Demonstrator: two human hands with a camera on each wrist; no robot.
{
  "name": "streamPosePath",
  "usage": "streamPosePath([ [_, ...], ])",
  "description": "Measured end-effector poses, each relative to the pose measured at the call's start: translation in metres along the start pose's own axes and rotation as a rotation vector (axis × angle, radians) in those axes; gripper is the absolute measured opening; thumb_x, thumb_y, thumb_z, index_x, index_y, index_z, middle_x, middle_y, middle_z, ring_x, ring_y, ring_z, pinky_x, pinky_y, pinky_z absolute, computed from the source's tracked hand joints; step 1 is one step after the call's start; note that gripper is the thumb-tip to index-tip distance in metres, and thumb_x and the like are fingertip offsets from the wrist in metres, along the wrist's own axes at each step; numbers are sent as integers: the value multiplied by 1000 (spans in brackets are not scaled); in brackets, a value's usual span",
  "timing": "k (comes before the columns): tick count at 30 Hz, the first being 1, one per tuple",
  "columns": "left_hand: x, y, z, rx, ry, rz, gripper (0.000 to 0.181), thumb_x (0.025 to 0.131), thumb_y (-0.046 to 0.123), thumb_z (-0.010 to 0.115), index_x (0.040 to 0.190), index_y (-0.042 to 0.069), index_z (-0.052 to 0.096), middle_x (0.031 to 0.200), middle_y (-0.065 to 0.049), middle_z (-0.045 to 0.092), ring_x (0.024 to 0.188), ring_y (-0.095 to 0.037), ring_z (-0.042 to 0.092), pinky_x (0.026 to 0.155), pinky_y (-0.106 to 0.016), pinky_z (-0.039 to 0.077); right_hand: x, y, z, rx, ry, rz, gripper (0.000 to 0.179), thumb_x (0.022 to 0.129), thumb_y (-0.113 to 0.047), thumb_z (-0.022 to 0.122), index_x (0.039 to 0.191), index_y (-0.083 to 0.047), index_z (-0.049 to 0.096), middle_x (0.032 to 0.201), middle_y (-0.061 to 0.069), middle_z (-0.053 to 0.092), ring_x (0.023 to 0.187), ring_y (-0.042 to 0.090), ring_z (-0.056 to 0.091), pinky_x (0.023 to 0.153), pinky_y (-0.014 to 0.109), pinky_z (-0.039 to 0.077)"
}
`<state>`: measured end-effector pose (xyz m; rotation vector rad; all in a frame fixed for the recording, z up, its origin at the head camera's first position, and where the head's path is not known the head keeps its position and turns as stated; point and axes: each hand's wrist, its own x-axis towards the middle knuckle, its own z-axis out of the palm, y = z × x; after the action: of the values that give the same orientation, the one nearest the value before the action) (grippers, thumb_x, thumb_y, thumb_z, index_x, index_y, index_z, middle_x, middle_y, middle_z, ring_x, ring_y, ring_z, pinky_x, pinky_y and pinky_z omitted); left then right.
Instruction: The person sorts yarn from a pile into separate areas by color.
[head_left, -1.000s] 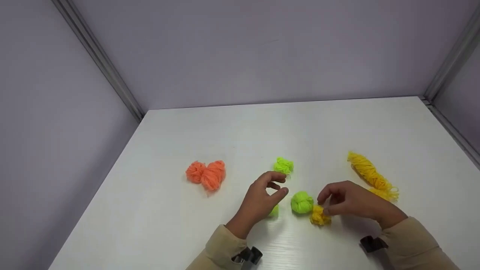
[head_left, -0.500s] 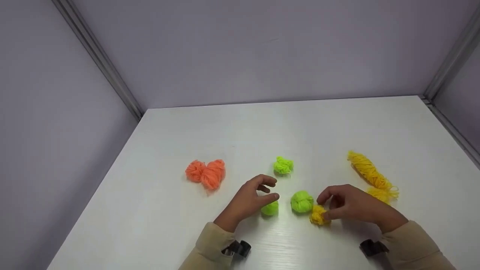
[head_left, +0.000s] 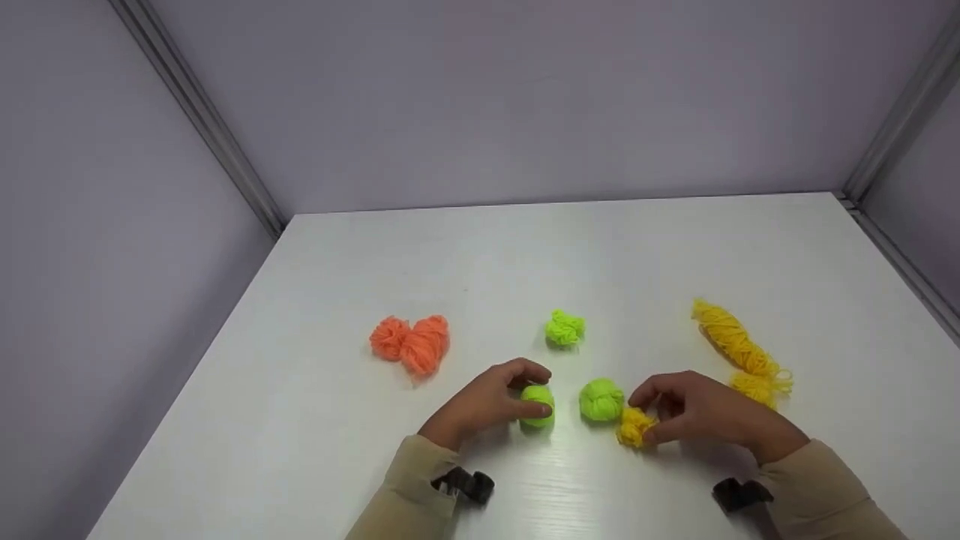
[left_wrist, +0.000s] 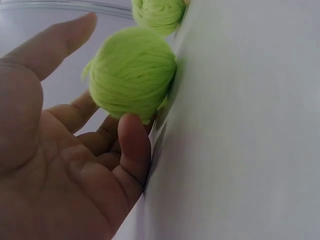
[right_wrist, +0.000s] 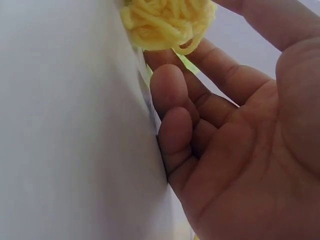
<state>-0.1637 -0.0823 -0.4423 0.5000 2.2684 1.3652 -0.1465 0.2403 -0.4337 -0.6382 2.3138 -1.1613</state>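
Observation:
My left hand reaches around a lime-green yarn ball, thumb over its near side and fingers behind. In the left wrist view, a gap shows between the thumb and this ball; the little finger lies close below it. My right hand holds a small yellow yarn bundle between thumb and index finger. That bundle is cut off by the top of the right wrist view, and the other fingers curl beneath it. Another lime-green yarn ball sits between the hands, against the yellow bundle.
A small bright-green yarn bundle lies beyond the hands. Orange yarn bundles lie to the left. A long yellow yarn skein and a looser yellow piece lie right of the right hand. Walls border the white table.
My left hand has come down and to the left, from above the table to around the lime-green ball. The right hand stays at the yellow yarn bundle with little movement.

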Motion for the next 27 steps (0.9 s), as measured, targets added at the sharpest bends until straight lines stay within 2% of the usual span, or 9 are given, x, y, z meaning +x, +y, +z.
streamPosePath([
  [5, 0, -5, -3, 38, -11, 4, 45, 74, 32, 79, 115, 25, 61, 112, 15, 57, 106, -7, 50, 96, -32, 37, 0, 2, 0, -8, -2, -6, 35, 74, -32, 78, 106, -24, 65, 89, 3, 60, 73, 16, 50, 61, 26, 44],
  [9, 1, -8, -4, 43, 7, -8, 41, 74, 33, 79, 111, 30, 62, 108, 17, 58, 103, -6, 52, 94, -31, 38, 1, 2, 1, -15, -7, -4, 34, 74, -32, 77, 105, -25, 65, 89, 3, 60, 73, 16, 50, 61, 27, 44],
  [13, 0, -12, -3, 35, 11, -8, 41, 74, 33, 79, 111, 30, 62, 106, 16, 59, 102, -5, 53, 93, -30, 40, 1, 2, 3, -9, -6, 4, 31, 75, -32, 77, 103, -24, 66, 86, 2, 59, 73, 15, 51, 61, 27, 44],
  [19, 0, -15, -3, 39, 11, 27, 41, 76, 31, 77, 113, 26, 61, 106, 14, 59, 101, -6, 54, 91, -29, 41, 1, 2, 3, 0, 0, -13, 24, 77, -31, 75, 96, -21, 66, 79, 2, 57, 68, 12, 50, 58, 25, 44],
  [27, 0, -14, -3, 40, 21, 13, 39, 75, 33, 77, 111, 29, 62, 106, 16, 59, 102, -5, 53, 92, -30, 40, 1, 6, 0, 18, 3, 57, 24, 77, -37, 74, 92, -21, 66, 83, 2, 61, 72, 15, 52, 60, 26, 46],
])
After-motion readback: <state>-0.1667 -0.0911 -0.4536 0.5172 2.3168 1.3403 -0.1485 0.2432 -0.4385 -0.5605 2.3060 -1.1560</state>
